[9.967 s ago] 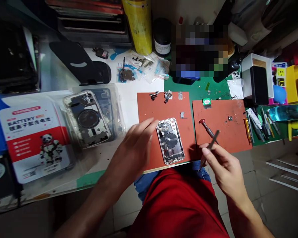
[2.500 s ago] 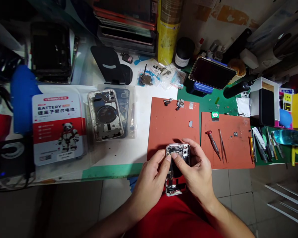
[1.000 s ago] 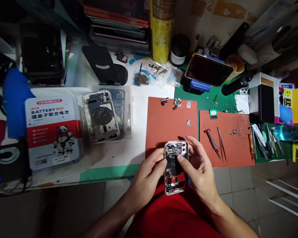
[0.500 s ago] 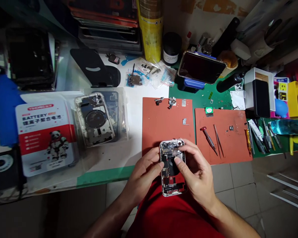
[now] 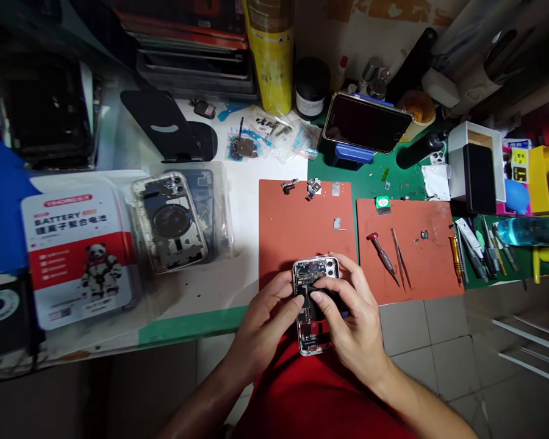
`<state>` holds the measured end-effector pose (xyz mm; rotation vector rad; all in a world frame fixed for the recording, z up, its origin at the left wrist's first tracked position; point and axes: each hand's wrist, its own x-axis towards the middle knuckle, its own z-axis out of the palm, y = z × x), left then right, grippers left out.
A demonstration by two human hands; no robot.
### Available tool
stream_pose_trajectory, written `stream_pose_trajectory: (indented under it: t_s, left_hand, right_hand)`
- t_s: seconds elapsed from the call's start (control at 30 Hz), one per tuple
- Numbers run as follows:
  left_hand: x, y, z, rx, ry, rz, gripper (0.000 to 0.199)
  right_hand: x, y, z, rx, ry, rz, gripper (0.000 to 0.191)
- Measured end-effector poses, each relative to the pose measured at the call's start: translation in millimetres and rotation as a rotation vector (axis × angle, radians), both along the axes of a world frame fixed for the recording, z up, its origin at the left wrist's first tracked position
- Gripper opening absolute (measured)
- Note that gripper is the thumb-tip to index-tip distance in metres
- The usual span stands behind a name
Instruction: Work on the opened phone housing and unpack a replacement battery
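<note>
Opened phone [image 5: 315,312] held at near edge of left brown mat [image 5: 297,225].
Left hand [image 5: 266,317] has its grip closed on the phone's left side; right hand [image 5: 357,322] poises thumb and forefinger over the interior, pinch apparently narrow, cannot tell on what. Screwdriver [image 5: 384,260] lies beside tweezers [image 5: 401,260].

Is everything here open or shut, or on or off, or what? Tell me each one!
phone in the hands: opened up, insides showing
left hand: gripping that phone's edge
right hand: thumb and finger over its insides; pinching or not, I can't tell
propped-up phone: screen dark
tweezers: lying down, tips apart
red-topped screwdriver: lying down, not held
white box: open
</note>
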<state>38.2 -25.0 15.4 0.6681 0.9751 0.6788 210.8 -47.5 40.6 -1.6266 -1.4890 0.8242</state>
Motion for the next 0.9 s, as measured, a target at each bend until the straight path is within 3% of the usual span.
stream_pose_trajectory:
  t_s: [0.23,0.67,0.9]
  left_hand:
    - [1,-2,-2.0,-0.001,0.027,0.019,0.042]
    - [14,8,10.1,0.063,0.111,-0.01,0.044]
    - [14,5,6.3,0.112,0.163,-0.012,0.039]
  right_hand:
    - [3,3,-2.1,0.029,-0.021,-0.021,0.013]
    - [-1,8,-4.1,0.003,0.033,-0.081,0.011]
    - [-2,9,-2.8,-0.001,0.038,-0.094,0.01]
